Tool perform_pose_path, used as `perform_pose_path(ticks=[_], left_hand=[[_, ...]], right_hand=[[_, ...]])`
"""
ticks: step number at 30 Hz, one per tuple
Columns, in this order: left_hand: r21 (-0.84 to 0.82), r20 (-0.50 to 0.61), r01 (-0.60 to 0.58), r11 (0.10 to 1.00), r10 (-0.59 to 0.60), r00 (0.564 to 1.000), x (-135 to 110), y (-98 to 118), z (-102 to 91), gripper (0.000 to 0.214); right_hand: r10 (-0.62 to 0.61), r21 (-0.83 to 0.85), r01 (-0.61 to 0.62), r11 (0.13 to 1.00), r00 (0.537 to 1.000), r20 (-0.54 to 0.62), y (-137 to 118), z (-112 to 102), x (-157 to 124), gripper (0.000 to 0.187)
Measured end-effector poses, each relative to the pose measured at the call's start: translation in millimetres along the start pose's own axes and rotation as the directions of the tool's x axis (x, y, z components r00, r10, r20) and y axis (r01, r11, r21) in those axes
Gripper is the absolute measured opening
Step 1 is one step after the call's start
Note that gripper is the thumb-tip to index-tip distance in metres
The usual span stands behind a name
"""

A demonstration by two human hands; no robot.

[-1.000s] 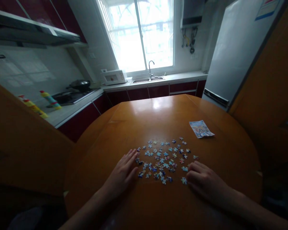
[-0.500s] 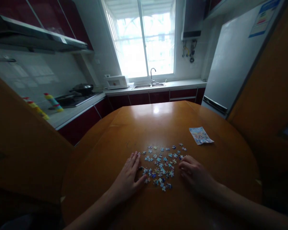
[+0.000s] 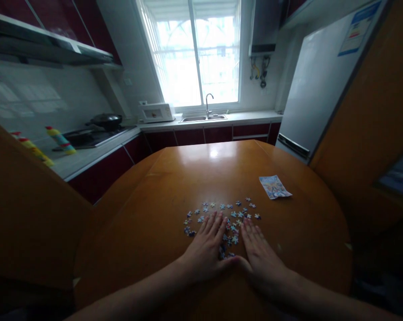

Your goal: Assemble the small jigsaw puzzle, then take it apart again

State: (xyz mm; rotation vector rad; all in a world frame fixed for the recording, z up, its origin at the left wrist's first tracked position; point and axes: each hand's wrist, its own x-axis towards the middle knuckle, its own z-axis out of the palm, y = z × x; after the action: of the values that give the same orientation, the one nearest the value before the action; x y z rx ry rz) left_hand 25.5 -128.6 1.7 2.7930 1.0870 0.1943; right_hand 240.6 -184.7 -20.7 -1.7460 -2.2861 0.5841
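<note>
Loose jigsaw puzzle pieces, mostly pale blue with some darker ones, lie scattered on the wooden table. My left hand rests flat over part of the pile, fingers stretched forward, hiding the pieces beneath it. On the pile's right side lies my right hand, also flat with fingers extended. The two thumbs meet or nearly meet at the near edge, and a few pieces sit in the gap between the hands. Neither hand grips anything.
A creased printed picture sheet lies to the right, beyond the pieces. Past the table stand a sink, a white microwave, a wok on the stove and, at right, a fridge.
My left hand has moved right onto the pieces. My right hand has uncurled and flattened beside them. The pieces near the front are now gathered between the hands, and the view has shifted slightly.
</note>
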Motion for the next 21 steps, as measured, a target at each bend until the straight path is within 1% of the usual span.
perform_pose_path(ticks=[2,4,8,10,12,15,17,19,21], left_hand=[[0.002,0.004,-0.011,1.000,0.011,1.000,5.9,-4.9,-0.3,0.105],[0.008,0.001,-0.001,1.000,0.001,1.000,9.1,-12.3,-0.9,0.109],[0.032,-0.025,0.001,0.999,-0.001,1.000,10.3,-28.3,-2.7,0.108],[0.039,-0.062,0.013,0.999,-0.011,0.998,10.5,-35.2,-4.2,0.101],[0.033,-0.116,0.039,0.999,-0.035,0.993,11.4,-40.8,-6.5,0.088],[-0.003,-0.207,0.068,0.998,-0.067,0.976,13.3,-46.1,-11.0,0.070],[-0.033,-0.250,0.087,0.996,-0.093,0.964,13.7,-46.9,-13.5,0.061],[-0.042,-0.263,0.089,0.995,-0.097,0.960,13.2,-44.9,-14.6,0.054],[-0.024,-0.245,0.045,0.999,-0.050,0.968,13.0,-39.8,-14.0,0.047]], right_hand=[[-0.057,0.028,0.056,0.998,0.997,0.046,-7.1,-6.9,6.0,0.088],[-0.097,0.051,0.095,0.994,0.994,0.050,-7.2,-12.6,9.0,0.086],[-0.122,0.047,0.122,0.991,0.992,0.015,9.4,-24.7,11.3,0.082],[-0.116,0.027,0.116,0.993,0.993,-0.004,21.3,-31.7,11.9,0.079],[-0.126,-0.007,0.126,0.992,0.992,-0.029,31.5,-37.4,11.7,0.076],[-0.194,-0.055,0.193,0.980,0.981,-0.020,40.8,-40.2,8.9,0.068],[-0.218,-0.075,0.217,0.973,0.976,-0.010,43.6,-39.1,5.6,0.066],[-0.198,-0.091,0.195,0.976,0.980,-0.019,45.5,-37.6,1.6,0.065],[-0.165,-0.105,0.160,0.981,0.986,-0.033,47.1,-37.2,-2.3,0.065]])
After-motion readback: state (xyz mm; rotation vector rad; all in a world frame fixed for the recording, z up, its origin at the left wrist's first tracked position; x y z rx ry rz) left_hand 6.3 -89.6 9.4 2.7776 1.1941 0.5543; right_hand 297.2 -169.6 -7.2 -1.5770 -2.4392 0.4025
